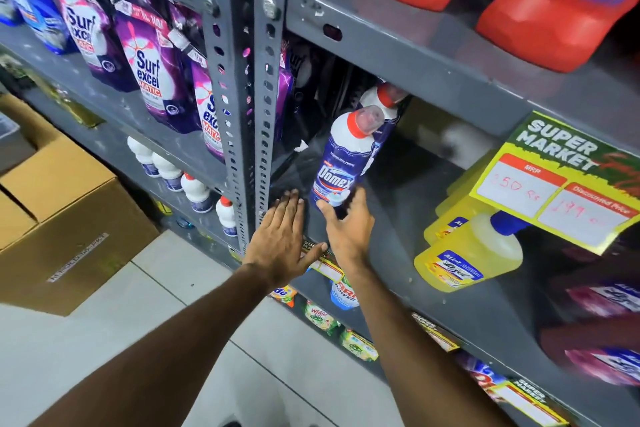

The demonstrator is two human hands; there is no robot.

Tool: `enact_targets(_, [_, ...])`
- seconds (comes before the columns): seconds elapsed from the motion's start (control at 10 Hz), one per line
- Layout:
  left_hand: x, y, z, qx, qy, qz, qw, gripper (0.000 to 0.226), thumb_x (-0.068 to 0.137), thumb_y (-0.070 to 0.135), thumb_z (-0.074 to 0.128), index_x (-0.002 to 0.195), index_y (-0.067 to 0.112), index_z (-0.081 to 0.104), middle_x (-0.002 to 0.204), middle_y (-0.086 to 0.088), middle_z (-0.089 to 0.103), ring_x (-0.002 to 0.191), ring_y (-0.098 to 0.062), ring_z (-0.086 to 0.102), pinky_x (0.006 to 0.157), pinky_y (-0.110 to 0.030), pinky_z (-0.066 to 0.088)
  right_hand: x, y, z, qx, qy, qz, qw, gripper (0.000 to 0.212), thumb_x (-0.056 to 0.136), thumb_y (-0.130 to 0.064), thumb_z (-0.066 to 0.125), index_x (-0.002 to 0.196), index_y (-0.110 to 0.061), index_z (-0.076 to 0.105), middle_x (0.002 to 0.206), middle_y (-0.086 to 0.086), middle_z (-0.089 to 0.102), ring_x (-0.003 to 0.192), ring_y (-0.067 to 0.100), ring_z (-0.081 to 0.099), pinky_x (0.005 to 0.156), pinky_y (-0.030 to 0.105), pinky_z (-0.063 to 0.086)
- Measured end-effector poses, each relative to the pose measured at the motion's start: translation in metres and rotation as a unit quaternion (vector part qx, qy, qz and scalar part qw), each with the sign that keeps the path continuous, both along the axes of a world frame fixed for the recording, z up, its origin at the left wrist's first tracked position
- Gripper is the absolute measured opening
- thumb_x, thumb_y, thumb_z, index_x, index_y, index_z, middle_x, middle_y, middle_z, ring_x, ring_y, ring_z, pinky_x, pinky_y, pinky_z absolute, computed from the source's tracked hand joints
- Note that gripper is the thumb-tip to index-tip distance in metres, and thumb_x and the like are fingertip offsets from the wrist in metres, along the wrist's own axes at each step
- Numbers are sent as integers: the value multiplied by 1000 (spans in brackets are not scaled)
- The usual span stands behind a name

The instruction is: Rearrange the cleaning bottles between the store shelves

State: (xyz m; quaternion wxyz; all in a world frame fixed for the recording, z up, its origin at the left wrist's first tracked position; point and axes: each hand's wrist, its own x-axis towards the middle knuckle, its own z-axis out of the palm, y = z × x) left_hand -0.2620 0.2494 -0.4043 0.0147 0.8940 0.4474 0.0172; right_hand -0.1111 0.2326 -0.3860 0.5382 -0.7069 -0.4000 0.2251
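Observation:
A blue-and-white Domex bottle [341, 163] with a red cap stands on the grey middle shelf [398, 253], just right of the perforated upright post [242, 97]. A second Domex bottle [382, 99] stands right behind it. My right hand [349, 232] is at the front bottle's base with thumb and fingers spread loosely on either side, not closed around it. My left hand [280, 236] lies flat and open at the shelf's front edge beside the post, holding nothing.
Yellow bottles [467, 253] lie on the same shelf to the right, under a hanging price sign [561, 180]. Red jugs [554, 17] fill the shelf above. Surf Excel pouches [149, 69] and small white bottles [194, 191] sit in the left bay. Cardboard boxes [69, 218] stand on the floor.

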Motion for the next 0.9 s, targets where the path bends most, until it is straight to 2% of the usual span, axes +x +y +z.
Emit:
enact_targets(0.3, [0,-2,4,-6,7,3,1000,101,100,77,1,163,-2,-4,173,-25,-4,162,-34,-4,127,-43,-9,0,-1,-4,-12,-9,-7,1000,57,86,-30,86,131,-16,55,130,1,73,114,12,73,93,24,59])
enact_targets(0.4, [0,-1,5,-22,-6,4,1000,102,99,78,2,163,-1,-5,173,-24,-4,162,-33,-5,127,-41,-9,1,0,-6,-10,-19,-11,1000,53,86,-27,86,128,-14,56,126,1,75,110,11,74,92,25,61])
enact_targets(0.6, [0,-2,7,-22,17,1,1000,101,99,78,3,163,1,-9,173,-22,-7,162,-32,-8,124,-40,-13,1,-2,-7,-16,-21,-8,1000,58,87,-32,86,132,-17,53,130,0,73,114,11,73,95,33,63])
enact_targets(0.7, [1,0,11,-42,26,6,999,103,97,79,1,163,1,-9,173,-22,-9,162,-32,-8,125,-41,-11,0,-8,3,-4,33,10,999,75,84,-25,88,147,-16,47,133,-5,68,118,4,70,89,18,60])
enact_targets(0.8, [-1,3,23,-78,2,5,997,105,95,79,4,163,0,-9,171,-21,-16,162,-31,-11,126,-39,-11,2,-19,16,36,16,13,999,78,87,-25,86,153,-16,45,145,-2,64,129,1,63,98,10,50])
enact_targets(0.9, [-9,-5,38,-30,-53,-24,998,101,100,76,12,164,-2,0,171,-22,-11,162,-33,-4,132,-47,2,-7,-42,44,57,-75,-8,996,60,92,-32,80,146,-19,57,144,-2,65,131,5,60,104,5,39])
